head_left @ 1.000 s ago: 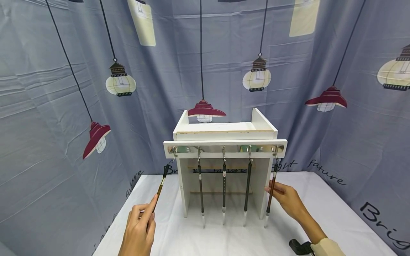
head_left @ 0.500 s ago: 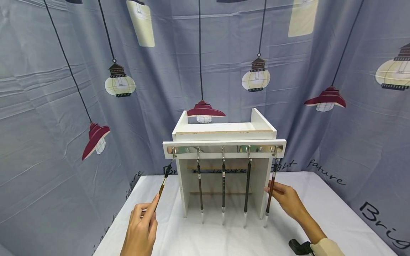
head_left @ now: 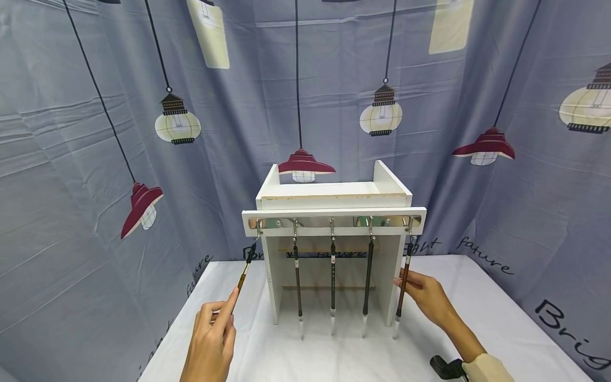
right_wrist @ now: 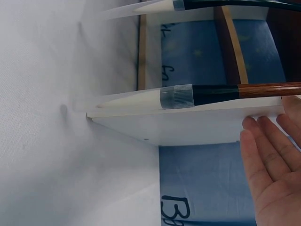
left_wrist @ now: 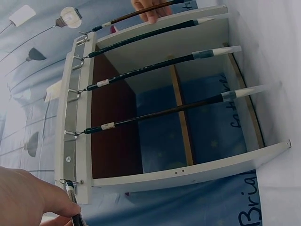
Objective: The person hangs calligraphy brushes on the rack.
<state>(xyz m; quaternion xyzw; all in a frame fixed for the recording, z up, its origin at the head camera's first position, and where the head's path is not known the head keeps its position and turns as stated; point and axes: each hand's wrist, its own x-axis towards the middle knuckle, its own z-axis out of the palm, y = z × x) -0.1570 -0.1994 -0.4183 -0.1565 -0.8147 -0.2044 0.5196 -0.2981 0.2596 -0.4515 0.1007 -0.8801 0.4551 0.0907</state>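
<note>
My left hand (head_left: 210, 339) holds a calligraphy brush (head_left: 244, 270) by its handle, the upper end tilted toward the leftmost hook. In the left wrist view, the brush's cord loop (left_wrist: 66, 181) is at that hook; whether it is caught cannot be told. Several other brushes (head_left: 333, 276) hang tip-down in clear caps from the white rack's (head_left: 334, 232) hooks. My right hand (head_left: 427, 300) is at the right side panel (right_wrist: 197, 125), behind the rightmost brush (head_left: 404, 284). Its fingers (right_wrist: 273, 146) are extended and touch the panel near its front edge.
The rack stands on a white-clothed table (head_left: 477, 307). A patterned blue-grey curtain (head_left: 229, 132) surrounds it. A black object (head_left: 446, 367) is beside my right sleeve (head_left: 488, 369).
My left hand has shifted slightly right, bringing the brush's upper end closer to the leftmost hook. My right hand has stayed by the panel.
</note>
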